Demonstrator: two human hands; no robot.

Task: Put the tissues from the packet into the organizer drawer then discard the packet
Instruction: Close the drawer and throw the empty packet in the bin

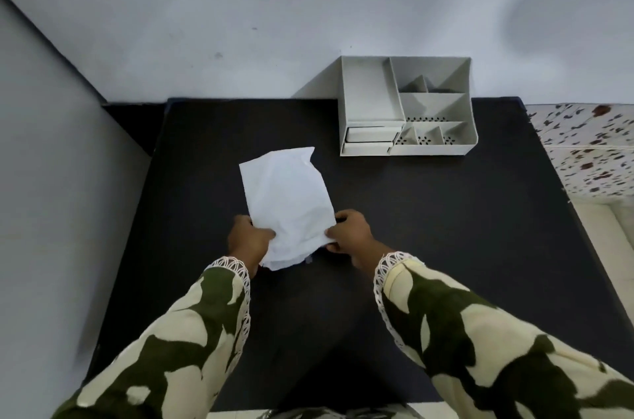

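A white crumpled tissue packet is held above the middle of the black table. My left hand grips its near left corner and my right hand pinches its near right corner. The packet's far end points away from me and tilts upward. No loose tissues show. The grey organizer stands at the back right of the table against the wall. Its two small drawers sit at its front left, both pushed in.
A grey wall runs along the back and the left side. The organizer's top holds several open compartments that look empty. To the right of the table lies a speckled white surface. My patterned sleeves cover the near part of the table.
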